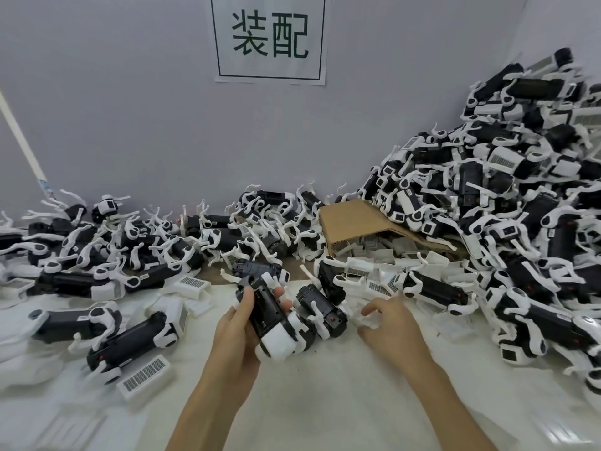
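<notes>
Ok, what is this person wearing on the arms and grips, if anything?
Nothing clearly worn. The left forearm and right forearm are bare to the bottom edge, no sleeve in view. The left grip and right grip have no gloves; no watch, band or ring shows. The fingertips are too blurred to tell about finger cots.

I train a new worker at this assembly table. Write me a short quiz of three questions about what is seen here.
1. True or false: the left hand holds a black-and-white unit.
2. Where is the tallest pile of units? A) left B) middle C) right
3. Fill in: small white parts spill from a tipped ____ box.
Key: 1 true; 2 C; 3 cardboard.
</notes>
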### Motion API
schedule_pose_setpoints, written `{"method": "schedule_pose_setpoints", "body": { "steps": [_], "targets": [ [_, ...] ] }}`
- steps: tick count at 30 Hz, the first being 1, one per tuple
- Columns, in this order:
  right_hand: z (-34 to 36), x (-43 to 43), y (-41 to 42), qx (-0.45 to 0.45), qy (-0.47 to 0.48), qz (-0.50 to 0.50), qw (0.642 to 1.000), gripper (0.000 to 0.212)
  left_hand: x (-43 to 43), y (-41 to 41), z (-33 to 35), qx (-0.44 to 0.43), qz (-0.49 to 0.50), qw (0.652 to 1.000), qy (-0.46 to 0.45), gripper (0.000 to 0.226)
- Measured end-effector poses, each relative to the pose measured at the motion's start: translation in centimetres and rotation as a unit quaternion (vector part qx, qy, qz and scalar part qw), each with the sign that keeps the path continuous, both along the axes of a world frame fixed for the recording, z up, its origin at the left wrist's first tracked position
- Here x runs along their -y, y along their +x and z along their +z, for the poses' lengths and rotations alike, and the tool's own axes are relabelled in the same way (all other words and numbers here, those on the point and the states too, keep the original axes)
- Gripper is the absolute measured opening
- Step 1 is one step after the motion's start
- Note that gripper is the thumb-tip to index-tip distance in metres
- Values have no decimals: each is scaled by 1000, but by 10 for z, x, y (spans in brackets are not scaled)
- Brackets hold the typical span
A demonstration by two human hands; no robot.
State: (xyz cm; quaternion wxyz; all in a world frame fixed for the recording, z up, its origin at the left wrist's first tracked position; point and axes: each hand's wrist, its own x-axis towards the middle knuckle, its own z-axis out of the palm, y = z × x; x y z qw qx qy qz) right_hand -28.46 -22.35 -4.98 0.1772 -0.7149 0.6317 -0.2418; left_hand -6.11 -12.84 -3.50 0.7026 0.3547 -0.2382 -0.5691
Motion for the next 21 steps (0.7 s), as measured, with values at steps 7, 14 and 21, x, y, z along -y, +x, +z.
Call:
{"method": "schedule_pose_setpoints", "body": {
  "steps": [7,14,21],
  "targets": [
    [10,-5,9,194,-136,-39,971,41,2,1,1,-121,-17,992,-30,45],
    [19,-12,18,384,-182,44,904,50,-1,3,0,-121,-46,989,-68,40],
    [19,-13,23,474,-112,99,868,19,-3,-1,2,-31,-48,997,-60,51]
  ]
}}
